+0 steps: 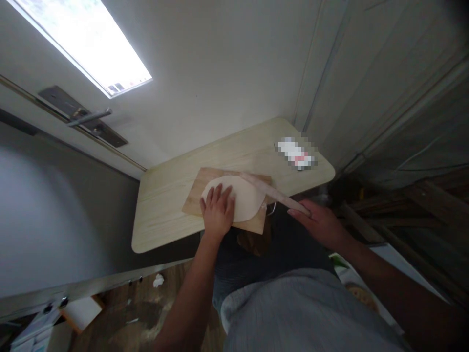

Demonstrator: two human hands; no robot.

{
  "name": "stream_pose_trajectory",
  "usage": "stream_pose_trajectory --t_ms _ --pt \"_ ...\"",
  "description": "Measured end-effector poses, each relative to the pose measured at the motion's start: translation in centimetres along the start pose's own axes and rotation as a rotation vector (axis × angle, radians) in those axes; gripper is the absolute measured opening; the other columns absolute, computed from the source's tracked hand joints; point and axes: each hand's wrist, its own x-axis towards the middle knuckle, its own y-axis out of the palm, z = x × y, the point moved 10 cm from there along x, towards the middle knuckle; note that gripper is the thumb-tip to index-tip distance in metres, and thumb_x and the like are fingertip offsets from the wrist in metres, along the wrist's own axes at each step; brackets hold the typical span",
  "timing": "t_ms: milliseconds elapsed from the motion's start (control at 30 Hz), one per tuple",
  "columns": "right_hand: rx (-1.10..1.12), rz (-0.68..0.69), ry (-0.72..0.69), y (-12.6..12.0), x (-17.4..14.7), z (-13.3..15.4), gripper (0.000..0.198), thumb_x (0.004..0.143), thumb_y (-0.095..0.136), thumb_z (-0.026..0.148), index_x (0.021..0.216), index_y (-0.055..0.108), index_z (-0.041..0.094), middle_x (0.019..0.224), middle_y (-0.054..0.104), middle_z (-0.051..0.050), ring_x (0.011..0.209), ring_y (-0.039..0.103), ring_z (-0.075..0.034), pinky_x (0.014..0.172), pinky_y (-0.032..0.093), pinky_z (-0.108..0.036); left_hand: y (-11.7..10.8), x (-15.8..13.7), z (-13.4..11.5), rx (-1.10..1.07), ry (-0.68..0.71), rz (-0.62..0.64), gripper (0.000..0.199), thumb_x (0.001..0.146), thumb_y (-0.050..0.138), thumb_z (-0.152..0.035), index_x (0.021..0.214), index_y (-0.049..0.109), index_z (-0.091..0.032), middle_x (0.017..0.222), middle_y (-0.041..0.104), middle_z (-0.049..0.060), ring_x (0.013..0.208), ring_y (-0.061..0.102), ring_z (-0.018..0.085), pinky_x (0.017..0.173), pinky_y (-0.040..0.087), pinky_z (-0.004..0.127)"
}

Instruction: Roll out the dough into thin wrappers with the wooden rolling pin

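A flat, pale sheet of rolled dough (247,198) lies on a wooden cutting board (195,192). My left hand (218,210) rests on the left part of the dough with its fingers spread. My right hand (317,220) is wrapped round the near end of a wooden rolling pin (280,195). The pin slants up to the left, and its far end lies over the upper right edge of the dough. Whether that end presses on the dough I cannot tell. A metal ring handle (271,209) shows at the board's right side.
The board stands on a light wooden table (164,210) against a pale door with a lever handle (90,117). A blurred white and pink item (295,153) lies at the table's right end. A crumpled white scrap (158,280) is on the floor. Wooden planks (414,205) stand at right.
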Motion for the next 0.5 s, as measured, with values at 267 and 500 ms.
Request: stream_pose_trajectory --t_ms 267,500 --pt "0.016 -0.064 0.021 -0.9 0.7 -0.3 0.038 0.090 0.055 0.059 0.085 0.064 0.022 0.065 0.066 0.000 0.061 0.062 -0.019 0.058 0.042 -0.029 0.2 0.9 0.2 0.064 0.224 0.115 0.042 0.101 0.045 -0.049 0.141 0.055 -0.041 0.158 0.045 -0.002 0.149 0.035 0.028 0.120 0.026 0.060" --pt "0.079 0.001 0.009 0.2 0.4 0.1 0.039 0.092 0.054 0.058 0.092 0.067 0.021 0.075 0.071 -0.003 0.068 0.065 -0.020 0.062 0.045 -0.030 -1.2 1.4 0.6 0.151 0.291 0.125 0.036 0.097 0.053 -0.051 0.131 0.064 -0.044 0.158 0.044 -0.001 0.148 0.034 0.030 0.120 0.020 0.064"
